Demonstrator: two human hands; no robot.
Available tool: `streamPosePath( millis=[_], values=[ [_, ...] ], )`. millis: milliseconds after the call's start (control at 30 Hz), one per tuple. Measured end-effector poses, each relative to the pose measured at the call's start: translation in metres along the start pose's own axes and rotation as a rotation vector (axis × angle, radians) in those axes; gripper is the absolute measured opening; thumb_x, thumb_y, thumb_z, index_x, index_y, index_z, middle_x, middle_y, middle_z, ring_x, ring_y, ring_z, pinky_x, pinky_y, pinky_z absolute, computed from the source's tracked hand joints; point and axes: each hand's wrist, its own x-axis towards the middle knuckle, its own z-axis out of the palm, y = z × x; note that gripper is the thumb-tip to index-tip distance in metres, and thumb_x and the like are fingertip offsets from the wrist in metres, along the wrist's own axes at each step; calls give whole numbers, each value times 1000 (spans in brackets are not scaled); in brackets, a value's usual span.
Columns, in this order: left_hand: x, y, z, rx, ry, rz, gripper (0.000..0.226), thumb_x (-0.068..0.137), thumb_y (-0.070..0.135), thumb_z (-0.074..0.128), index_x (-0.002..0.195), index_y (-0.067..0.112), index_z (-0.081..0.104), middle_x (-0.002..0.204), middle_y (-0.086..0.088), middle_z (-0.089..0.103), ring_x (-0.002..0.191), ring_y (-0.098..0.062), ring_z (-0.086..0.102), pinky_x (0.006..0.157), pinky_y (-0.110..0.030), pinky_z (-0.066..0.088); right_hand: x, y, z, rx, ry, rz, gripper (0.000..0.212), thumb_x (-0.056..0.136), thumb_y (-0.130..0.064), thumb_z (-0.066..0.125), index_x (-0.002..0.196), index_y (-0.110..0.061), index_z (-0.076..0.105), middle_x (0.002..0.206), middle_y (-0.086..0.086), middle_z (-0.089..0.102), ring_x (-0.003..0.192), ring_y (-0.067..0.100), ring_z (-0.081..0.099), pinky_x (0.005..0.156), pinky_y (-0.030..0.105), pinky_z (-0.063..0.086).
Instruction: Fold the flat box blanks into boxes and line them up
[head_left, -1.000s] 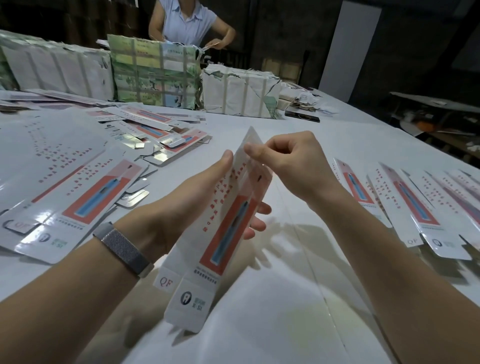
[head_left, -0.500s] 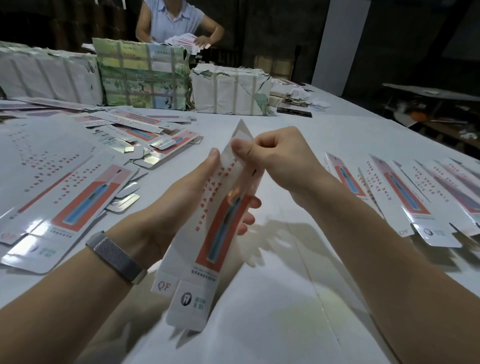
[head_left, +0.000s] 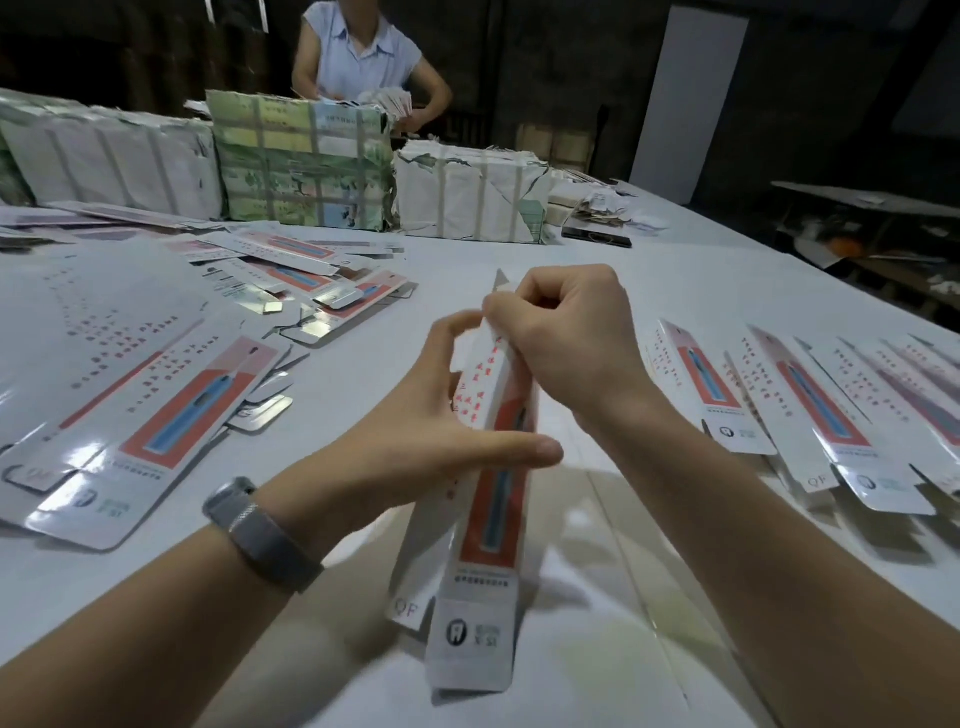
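A person (head_left: 358, 57) is standing behind the strapped bundles (head_left: 301, 161), and a phone (head_left: 597, 237) is lying just right of them.

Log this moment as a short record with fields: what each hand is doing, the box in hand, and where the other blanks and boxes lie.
left hand: grips the box's middle, thumb across its front
right hand: pinches the box's top end
box in hand: long, white and red, partly opened, bottom flaps open
flat blanks: loose pile on the left of the table
folded boxes: row on the right
wrapped bundles: far edge
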Motion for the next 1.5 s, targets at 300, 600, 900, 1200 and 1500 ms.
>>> streamPosePath(
  millis=[300, 600, 900, 1200, 1500],
  values=[
    [2, 1, 7, -39, 142, 171, 99, 87, 19, 70, 149, 63, 7, 130, 13, 63, 101, -6, 71, 78, -24, 59, -4, -3, 1, -57, 236, -171, 18, 87, -37, 71, 85, -20, 66, 57, -9, 45, 54, 7, 43, 56, 23, 39],
    [1, 0, 8, -309, 110, 190, 68, 101, 3, 52, 131, 61, 34, 99, 7, 74, 75, -12, 70, 65, -25, 58, -13, 6, 20, 210, -11, 103, 20, 102, -36, 48, 119, -29, 57, 96, -5, 67, 88, 12, 67, 86, 42, 56],
    [6, -3, 4, -430, 87, 242, 69, 84, -1, 54, 129, 49, 38, 109, -7, 74, 90, -21, 71, 70, -31, 59, -16, 3, 23, 365, -154, 109, 48, 88, -41, 52, 132, -23, 58, 116, 1, 69, 98, 21, 68, 89, 43, 57],
    [3, -4, 9, -277, 175, 280, 45, 101, 6, 53, 124, 41, 37, 88, -2, 72, 76, -16, 69, 66, -26, 57, -21, 1, 24, 532, -164, 79, 13, 93, -24, 50, 92, -13, 56, 85, 10, 59, 81, 25, 57, 79, 49, 53],
    [3, -4, 7, -332, 110, 164, 44, 99, 20, 60, 127, 42, 34, 90, -4, 74, 73, -19, 73, 65, -30, 59, -17, 5, 18, 691, -147, 62, 40, 88, -3, 58, 114, -33, 53, 95, 1, 64, 98, 36, 64, 87, 45, 56]
  ],
)
